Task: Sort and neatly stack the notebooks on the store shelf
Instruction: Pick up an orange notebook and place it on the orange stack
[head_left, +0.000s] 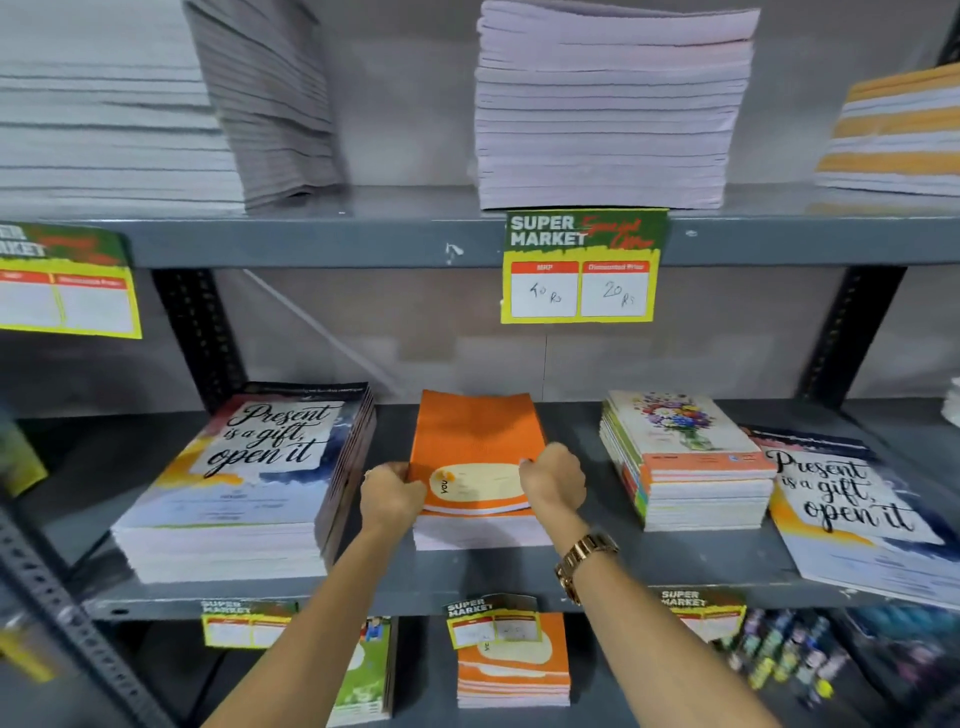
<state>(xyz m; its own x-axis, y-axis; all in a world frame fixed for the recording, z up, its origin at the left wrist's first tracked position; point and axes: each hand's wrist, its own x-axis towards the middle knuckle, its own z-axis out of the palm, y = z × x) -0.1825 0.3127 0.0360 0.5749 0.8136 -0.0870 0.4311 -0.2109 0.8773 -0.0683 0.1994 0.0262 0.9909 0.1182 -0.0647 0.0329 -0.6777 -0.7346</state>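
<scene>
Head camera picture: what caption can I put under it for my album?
Two hands, left and right, grip the orange notebook stack on the middle shelf.

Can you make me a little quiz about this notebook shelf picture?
1. True or false: both hands grip the orange notebook stack.
2. Which wrist wears the watch: A left, B right?
3. Fill in: the price tag shows 40 Rs and ___ Rs.

Key:
1. True: the left hand and right hand hold its sides.
2. B.
3. 20.
</scene>
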